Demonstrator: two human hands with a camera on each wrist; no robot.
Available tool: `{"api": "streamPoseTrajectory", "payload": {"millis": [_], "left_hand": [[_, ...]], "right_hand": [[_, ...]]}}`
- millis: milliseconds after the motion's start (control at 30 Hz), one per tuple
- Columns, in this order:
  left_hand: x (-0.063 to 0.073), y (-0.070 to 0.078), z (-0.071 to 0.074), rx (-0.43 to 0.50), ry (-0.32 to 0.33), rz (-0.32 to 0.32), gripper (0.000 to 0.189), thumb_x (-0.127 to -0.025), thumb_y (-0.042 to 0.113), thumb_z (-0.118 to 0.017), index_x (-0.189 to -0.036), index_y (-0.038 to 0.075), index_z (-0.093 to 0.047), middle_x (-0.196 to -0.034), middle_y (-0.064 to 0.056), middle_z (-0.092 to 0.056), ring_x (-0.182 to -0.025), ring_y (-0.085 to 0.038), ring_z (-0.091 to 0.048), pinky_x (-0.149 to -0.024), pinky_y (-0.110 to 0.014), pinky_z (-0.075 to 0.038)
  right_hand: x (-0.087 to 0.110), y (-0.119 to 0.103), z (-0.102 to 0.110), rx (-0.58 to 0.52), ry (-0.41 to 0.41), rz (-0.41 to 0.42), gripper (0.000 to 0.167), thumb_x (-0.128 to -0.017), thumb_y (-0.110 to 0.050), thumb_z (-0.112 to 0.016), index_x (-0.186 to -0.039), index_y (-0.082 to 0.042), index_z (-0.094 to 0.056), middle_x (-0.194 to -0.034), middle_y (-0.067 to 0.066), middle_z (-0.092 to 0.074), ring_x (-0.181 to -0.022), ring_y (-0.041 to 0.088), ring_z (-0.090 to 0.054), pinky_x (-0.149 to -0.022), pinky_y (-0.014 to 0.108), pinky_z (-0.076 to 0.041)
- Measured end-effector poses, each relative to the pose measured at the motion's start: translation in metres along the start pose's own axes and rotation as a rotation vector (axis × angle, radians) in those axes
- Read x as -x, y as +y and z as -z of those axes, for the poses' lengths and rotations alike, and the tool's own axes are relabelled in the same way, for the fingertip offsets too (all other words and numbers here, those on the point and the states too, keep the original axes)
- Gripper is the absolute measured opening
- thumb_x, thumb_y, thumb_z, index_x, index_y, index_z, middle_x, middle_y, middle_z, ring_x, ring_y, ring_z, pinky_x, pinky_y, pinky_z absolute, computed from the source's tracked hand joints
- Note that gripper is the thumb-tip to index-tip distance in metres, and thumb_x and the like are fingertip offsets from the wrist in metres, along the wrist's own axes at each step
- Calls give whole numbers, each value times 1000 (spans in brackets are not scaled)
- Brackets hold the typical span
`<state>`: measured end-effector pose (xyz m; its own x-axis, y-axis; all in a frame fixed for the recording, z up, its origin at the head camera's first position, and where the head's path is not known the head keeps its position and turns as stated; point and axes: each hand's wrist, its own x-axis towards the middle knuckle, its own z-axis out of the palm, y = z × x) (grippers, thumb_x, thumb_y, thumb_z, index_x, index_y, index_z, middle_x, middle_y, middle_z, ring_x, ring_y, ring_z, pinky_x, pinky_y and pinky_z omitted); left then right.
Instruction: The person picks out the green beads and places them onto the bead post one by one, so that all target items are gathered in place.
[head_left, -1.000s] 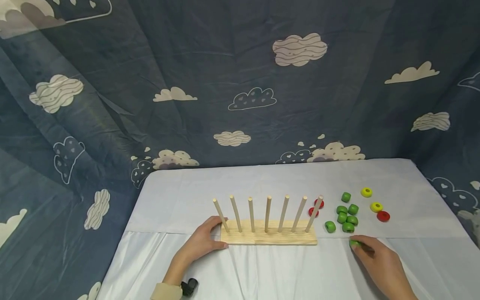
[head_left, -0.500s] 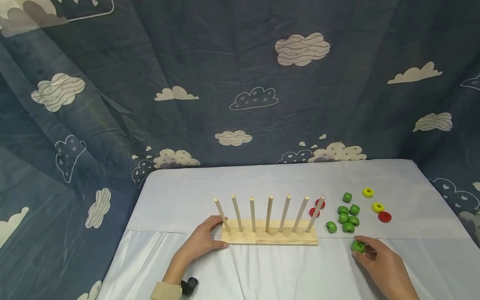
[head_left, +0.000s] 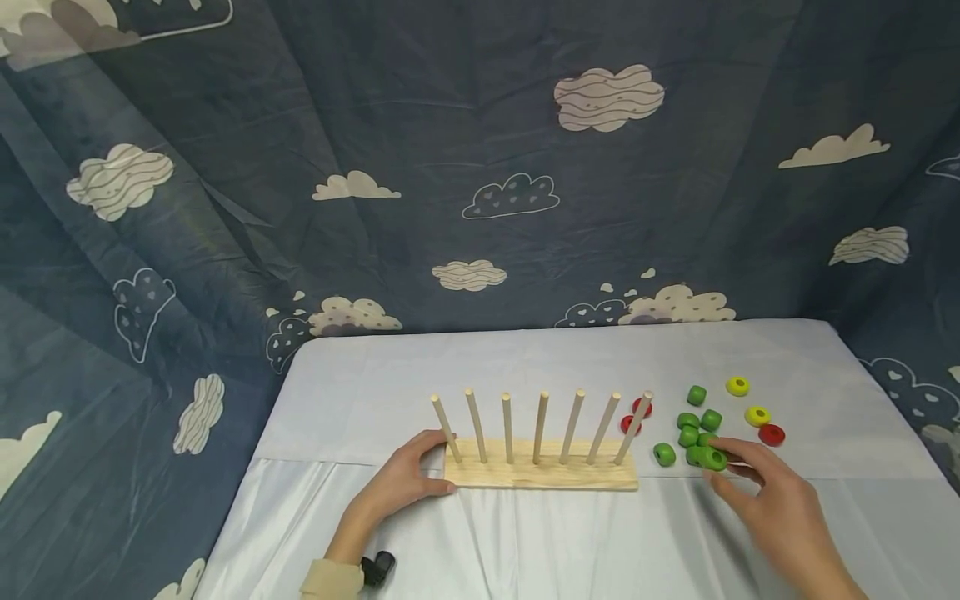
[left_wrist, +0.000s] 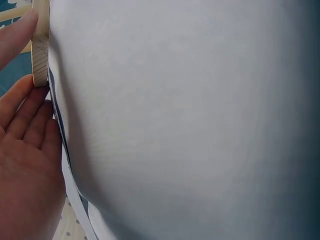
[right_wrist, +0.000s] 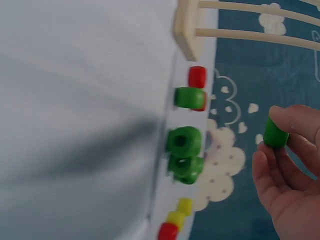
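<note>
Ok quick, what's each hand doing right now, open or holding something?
Left hand: holding one end of the wooden peg stand.
Right hand: pinching a green bead.

Head view faces forward and down; nearer wrist views share the rack.

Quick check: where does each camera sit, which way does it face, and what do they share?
Head: on the head, facing forward and down at the pegged rack; left hand and right hand show.
Left wrist: on that wrist, facing the rack's end; the left palm, thumb and fingers show.
Right wrist: on that wrist, facing the held green bead; the right thumb, fingers and palm show.
Head and right wrist share the rack, right hand and held bead.
</note>
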<state>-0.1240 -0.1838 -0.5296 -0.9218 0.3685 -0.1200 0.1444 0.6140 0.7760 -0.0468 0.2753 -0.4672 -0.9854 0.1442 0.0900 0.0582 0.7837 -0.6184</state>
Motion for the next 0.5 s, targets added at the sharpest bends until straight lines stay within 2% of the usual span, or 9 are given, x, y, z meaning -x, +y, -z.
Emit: {"api": "streamPoseTrajectory", "payload": {"millis": [100,200,267,333,500], "left_hand": [[0,0,0,4,-2,3,75,-74,32,-86,-140,16,-54,-139,4,-52,-138,-25,-39,-113,-48,-31],[0,1,0,7,-4,9,75,-74,31,-85,-140,17,-53,-139,5,-52,-138,-24,-38,-113,-48,-30],[0,0,0,11,-6,12,74,-74,31,-85,-140,17,-53,-138,5,-52,-138,-24,-38,-114,-49,-29],[0,0,0,17,-6,13,74,-75,31,-85,-140,17,-53,-139,5,-52,-139,-25,-37,-114,-49,-29],[0,0,-1,30,-4,19,75,-75,32,-85,-141,18,-53,-139,5,-52,-139,-25,-37,-114,-50,-28]], "right_hand": [[-6,-7,8,-6,45,58,54,-76,-1,-82,-126,-6,-61,-122,17,-59,-101,36,-61,-80,45,-53],[-11,-14,14,-10,88,104,55,-74,0,-83,-125,-8,-63,-121,14,-60,-100,32,-62,-78,22,-54],[-14,-18,18,-21,107,124,55,-74,0,-83,-124,-8,-63,-119,12,-61,-99,29,-61,-77,8,-48],[-17,-23,21,-29,119,140,55,-75,0,-83,-125,-7,-63,-119,11,-61,-100,27,-60,-76,-3,-38],[-25,-35,27,-43,142,172,56,-78,-2,-82,-129,-8,-61,-122,10,-60,-101,26,-58,-80,-5,-31]]}}
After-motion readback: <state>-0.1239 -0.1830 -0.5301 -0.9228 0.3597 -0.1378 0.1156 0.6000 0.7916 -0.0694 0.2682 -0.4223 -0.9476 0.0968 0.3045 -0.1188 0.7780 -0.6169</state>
